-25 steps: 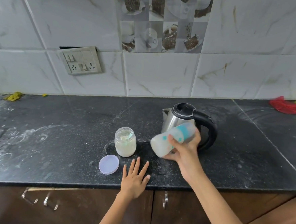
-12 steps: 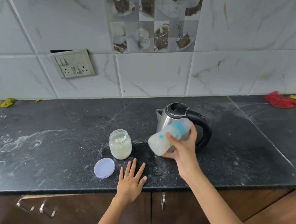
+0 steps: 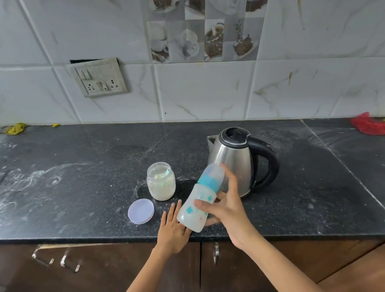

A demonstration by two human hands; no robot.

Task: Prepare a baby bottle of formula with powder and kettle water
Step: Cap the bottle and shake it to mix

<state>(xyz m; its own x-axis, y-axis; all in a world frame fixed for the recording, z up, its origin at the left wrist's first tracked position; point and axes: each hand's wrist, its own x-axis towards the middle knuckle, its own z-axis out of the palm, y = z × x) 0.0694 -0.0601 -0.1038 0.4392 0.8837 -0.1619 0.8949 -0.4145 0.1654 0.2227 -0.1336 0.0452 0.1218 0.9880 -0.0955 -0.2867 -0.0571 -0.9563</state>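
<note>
left fingers (image 3: 170, 215) partly behind bottle (image 3: 200, 201), kettle (image 3: 236, 162) base hidden

We see soft, even, fairly dim light with a cool grey cast, and shadows stay faint under the kettle (image 3: 236, 162) and jar (image 3: 161, 182). The wide lens bows the wall tiles (image 3: 202, 91) and counter edge (image 3: 89, 236) (most at the corners). The bottle (image 3: 200, 201) looks slightly smeared, while the steel kettle carries dull highlights.

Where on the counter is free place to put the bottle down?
Free: the counter left of the powder jar, and right of the kettle. Crowded: the front middle, with the lid, left hand and right hand gripping the bottle.
</note>
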